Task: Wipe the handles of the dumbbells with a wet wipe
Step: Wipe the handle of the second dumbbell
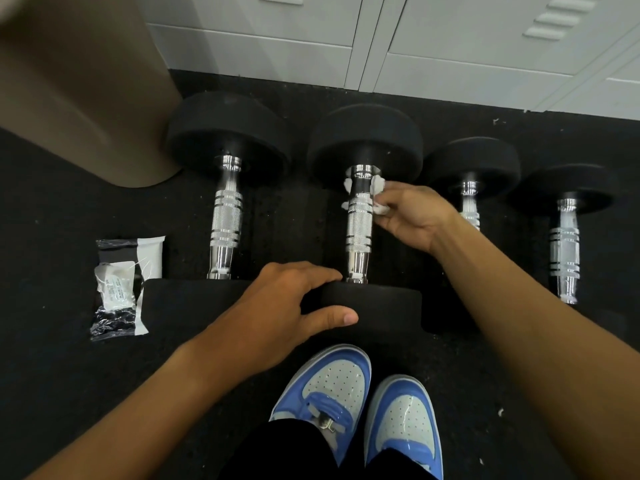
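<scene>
So I've got four dumbbells lined up on the black rubber floor, handles pointing away from me toward the white lockers. My right hand is on the second dumbbell from my left, with the wet wipe bunched up in my fingers and pressed against the right side of the chrome handle, up near the far end. Bits of the wipe poke out on the other side of the handle too, so it's wrapped partway around the bar just below the far weight head.

My left hand is closer to me, gripping the near weight head of that same dumbbell, fingers curled over the top edge and thumb along the face toward me.

The first dumbbell sits just left of my left hand. The other two, the third dumbbell and the fourth dumbbell, are off to the right of my right hand, partly hidden behind my right forearm.

The wipe packet lies on the floor well to the left of my left hand, flap peeled open. Further out on that side there's a tan trash bin. My blue and white sneakers are right below my hands.
</scene>
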Action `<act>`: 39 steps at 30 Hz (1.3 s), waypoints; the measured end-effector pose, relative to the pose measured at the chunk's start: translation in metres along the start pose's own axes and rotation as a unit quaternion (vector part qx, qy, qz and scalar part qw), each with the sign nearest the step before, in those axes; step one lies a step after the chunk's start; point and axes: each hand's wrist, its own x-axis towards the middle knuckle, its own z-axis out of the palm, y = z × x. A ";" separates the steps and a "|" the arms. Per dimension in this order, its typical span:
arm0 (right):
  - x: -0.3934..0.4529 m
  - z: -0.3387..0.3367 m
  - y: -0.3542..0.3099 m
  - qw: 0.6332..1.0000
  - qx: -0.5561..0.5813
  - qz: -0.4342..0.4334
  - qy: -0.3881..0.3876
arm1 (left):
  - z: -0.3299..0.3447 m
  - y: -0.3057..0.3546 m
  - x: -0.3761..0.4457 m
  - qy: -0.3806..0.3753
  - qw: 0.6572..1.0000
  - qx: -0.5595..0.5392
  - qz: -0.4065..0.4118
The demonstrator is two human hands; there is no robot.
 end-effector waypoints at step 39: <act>-0.021 -0.016 0.028 0.993 0.002 0.099 -0.059 | 0.002 0.001 0.000 0.013 1.000 -0.009 0.015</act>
